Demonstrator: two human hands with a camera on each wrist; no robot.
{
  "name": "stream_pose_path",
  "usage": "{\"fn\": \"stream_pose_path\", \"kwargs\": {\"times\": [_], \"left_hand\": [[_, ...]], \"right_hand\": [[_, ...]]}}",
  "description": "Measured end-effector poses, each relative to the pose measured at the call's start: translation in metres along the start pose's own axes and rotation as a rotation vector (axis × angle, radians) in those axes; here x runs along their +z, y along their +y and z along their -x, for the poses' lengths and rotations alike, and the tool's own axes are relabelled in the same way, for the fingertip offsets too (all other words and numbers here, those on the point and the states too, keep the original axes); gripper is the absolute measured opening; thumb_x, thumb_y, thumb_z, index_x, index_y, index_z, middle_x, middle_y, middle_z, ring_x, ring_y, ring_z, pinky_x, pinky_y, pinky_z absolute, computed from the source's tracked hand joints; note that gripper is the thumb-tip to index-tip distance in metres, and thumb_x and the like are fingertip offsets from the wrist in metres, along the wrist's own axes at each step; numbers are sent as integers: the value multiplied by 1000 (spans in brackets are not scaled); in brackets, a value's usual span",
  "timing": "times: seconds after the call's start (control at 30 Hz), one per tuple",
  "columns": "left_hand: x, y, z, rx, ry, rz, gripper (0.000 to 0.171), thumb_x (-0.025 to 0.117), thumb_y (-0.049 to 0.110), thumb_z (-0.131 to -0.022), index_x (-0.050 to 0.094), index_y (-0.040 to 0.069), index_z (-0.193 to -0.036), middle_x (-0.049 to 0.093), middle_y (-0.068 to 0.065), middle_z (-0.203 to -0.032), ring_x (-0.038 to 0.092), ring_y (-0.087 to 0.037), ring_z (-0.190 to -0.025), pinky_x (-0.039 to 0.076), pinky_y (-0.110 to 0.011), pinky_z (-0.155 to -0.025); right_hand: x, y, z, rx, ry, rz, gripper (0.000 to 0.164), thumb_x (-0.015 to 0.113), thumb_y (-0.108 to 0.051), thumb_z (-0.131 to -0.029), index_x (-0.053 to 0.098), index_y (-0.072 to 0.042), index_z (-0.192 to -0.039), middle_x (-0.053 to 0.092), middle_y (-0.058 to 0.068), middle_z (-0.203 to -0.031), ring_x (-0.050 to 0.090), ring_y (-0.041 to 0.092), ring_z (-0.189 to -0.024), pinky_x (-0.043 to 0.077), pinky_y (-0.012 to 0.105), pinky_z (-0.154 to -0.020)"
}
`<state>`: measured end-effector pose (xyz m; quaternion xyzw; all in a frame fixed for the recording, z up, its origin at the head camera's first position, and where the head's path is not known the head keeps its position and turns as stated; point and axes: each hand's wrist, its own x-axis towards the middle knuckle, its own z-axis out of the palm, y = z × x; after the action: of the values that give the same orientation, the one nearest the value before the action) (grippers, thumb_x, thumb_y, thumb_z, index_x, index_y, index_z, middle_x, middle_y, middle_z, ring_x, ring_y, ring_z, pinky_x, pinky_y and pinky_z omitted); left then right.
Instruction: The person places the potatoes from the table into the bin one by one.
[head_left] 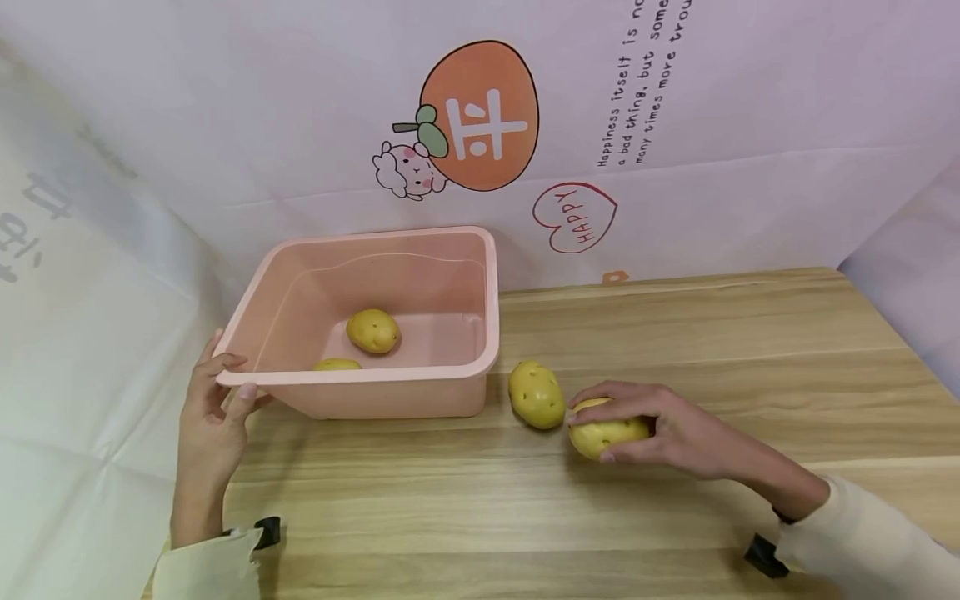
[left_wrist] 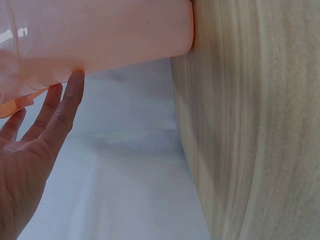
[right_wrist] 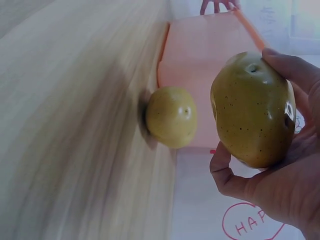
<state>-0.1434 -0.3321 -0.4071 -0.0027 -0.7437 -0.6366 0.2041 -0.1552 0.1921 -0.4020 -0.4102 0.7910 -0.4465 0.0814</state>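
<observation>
Right hand (head_left: 671, 429) grips a potato (head_left: 609, 433) above the worktop (head_left: 450, 508); another potato (head_left: 537, 395) lies by the front right corner of the tub (head_left: 390, 373). Left hand (head_left: 213, 425) holds its front left corner; two potatoes (head_left: 373, 332) inside.

Tub (head_left: 420, 287) left of two potatoes (head_left: 537, 395), two more (head_left: 373, 331) inside, one perhaps against the near wall (head_left: 397, 400)

Wood-grained tabletop (head_left: 750, 358), backed by a creased white cloth (head_left: 262, 100). Printed on the cloth: an orange fruit (head_left: 510, 87) bearing a white character, a small animal figure (head_left: 405, 171), a red-outlined heart (head_left: 575, 218) reading HAPPY, and black English lettering (head_left: 647, 92). A pale side sheet (head_left: 97, 350) hangs at left. Light soft, faintly pinkish toward the right.
</observation>
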Motion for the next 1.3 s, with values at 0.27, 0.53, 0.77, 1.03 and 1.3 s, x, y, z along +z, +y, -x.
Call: {"fn": "stream_pose_path", "kwargs": {"times": [0.27,0.53,0.77,1.03,1.3], "left_hand": [[1,1,0,-7,13,26,36,60,-4,-102,46,-13,-134,23,-4,-174,49,-27,-136,65,-18,-80],[0,1,0,-11,13,22,36,60,-5,-102,46,-12,-134,24,0,-173,47,-27,-138,65,-17,-80],[0,1,0,-15,13,24,36,60,-6,-102,46,-12,-134,25,1,-173,46,-28,-140,64,-17,-80],[0,1,1,-5,12,35,36,60,-4,-102,46,-13,-134,25,-1,-173,48,-27,-137,65,-18,-80],[1,2,1,-17,9,23,35,59,-4,-103,45,-13,-134,24,0,-174,47,-28,-136,64,-17,-81]], "right_hand": [[-9,-9,-4,99,42,39,42,81,-14,-92,73,-22,-133,68,7,-138,60,8,-126,55,22,-101],[-16,-22,-14,152,84,26,40,79,-15,-94,73,-24,-133,67,1,-139,59,7,-126,56,20,-97],[-22,-35,-28,160,95,-69,41,77,-10,-94,73,-24,-133,67,3,-139,60,10,-124,58,22,-89],[-30,-54,-44,263,110,-127,40,80,-15,-93,74,-26,-130,68,0,-140,62,17,-122,61,25,-88],[-36,-70,-64,321,90,-207,41,80,-17,-93,73,-25,-132,69,3,-134,65,26,-107,64,29,-83]]}}
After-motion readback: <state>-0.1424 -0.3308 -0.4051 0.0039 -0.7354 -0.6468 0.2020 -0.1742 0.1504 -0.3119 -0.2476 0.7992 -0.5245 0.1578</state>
